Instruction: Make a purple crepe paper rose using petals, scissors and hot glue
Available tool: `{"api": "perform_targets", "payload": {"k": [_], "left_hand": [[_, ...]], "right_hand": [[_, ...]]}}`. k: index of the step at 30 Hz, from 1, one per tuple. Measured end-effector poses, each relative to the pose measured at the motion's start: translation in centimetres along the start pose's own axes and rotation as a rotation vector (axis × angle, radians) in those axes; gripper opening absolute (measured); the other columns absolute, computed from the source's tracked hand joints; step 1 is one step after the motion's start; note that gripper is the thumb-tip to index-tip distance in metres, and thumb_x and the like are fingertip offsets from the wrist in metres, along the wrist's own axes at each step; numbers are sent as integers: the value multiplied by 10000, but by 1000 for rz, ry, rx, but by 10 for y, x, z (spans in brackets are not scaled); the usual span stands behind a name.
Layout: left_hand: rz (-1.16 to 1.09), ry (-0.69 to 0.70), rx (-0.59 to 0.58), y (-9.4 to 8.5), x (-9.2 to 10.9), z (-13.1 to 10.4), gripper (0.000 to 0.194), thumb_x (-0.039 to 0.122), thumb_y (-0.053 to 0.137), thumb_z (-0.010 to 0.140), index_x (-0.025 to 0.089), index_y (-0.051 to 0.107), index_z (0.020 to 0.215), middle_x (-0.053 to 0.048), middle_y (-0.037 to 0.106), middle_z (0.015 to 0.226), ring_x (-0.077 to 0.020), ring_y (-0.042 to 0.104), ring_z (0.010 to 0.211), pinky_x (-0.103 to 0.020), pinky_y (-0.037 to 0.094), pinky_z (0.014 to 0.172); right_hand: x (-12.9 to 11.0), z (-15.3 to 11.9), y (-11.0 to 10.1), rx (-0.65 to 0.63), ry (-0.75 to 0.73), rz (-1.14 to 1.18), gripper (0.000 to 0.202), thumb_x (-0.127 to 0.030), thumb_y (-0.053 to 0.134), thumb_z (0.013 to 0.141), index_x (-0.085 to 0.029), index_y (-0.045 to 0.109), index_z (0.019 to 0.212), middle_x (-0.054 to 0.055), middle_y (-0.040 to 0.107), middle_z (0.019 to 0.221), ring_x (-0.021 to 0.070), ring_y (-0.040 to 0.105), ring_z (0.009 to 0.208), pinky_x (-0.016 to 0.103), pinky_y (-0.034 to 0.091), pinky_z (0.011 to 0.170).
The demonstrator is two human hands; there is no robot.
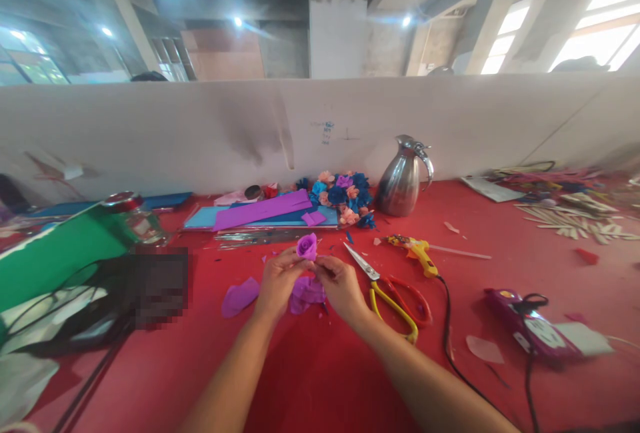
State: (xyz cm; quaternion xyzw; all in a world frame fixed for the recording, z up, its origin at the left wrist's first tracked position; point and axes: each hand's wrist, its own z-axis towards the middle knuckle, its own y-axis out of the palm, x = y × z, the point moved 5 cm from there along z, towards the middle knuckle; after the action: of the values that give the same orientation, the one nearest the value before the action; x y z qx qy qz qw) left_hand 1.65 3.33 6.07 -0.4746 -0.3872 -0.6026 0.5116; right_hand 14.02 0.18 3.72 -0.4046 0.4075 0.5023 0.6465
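A purple paper flower (307, 246) with a rolled centre is held upright between both hands above the red table. My left hand (281, 280) pinches its left side near the base. The fingers of my right hand (341, 284) are pressed together at its lower right edge. Beneath the hands lie crumpled purple paper pieces (306, 294), and a flat purple petal (241, 297) rests to the left. Just right of my right hand are scissors (393, 291) with one yellow and one red handle, blades partly apart.
A yellow glue gun (423, 254) with a cord lies right of the scissors. Behind stand a steel jug (400, 180) and a bunch of paper flowers (343, 194). Purple strips (265, 209) lie at the back. A glass jar (137, 220) is left; a purple power strip (533, 326) is right.
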Motion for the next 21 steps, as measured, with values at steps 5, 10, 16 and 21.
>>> {"api": "perform_targets", "payload": {"k": [5,10,16,21], "left_hand": [[-55,-57,-27,5,-4,-1,100,248,699,671,178,698,599,7,630,600,-146,549,647,-251,435,656],[-113,-105,19,5,-8,-1,83,239,696,646,178,700,590,1,673,617,-150,581,649,-259,447,686],[-115,-157,48,3,-9,0,136,242,729,606,182,762,724,-43,740,734,-206,648,784,-309,477,789],[-124,-160,-19,7,-10,-1,189,268,725,652,176,767,811,-61,752,865,-217,652,874,-328,478,851]], "right_hand": [[-2,0,4,-62,-21,4,231,-281,499,839,-190,599,651,6,590,624,148,561,598,238,398,582],[0,0,4,-65,20,-44,211,-294,508,836,-186,637,709,6,606,627,145,554,580,230,383,553],[2,1,2,-62,-5,-90,219,-275,511,847,-189,679,735,13,637,651,151,568,601,233,402,564],[3,3,2,-66,-27,-48,238,-282,512,860,-197,678,713,16,653,670,162,588,617,251,426,576]]}}
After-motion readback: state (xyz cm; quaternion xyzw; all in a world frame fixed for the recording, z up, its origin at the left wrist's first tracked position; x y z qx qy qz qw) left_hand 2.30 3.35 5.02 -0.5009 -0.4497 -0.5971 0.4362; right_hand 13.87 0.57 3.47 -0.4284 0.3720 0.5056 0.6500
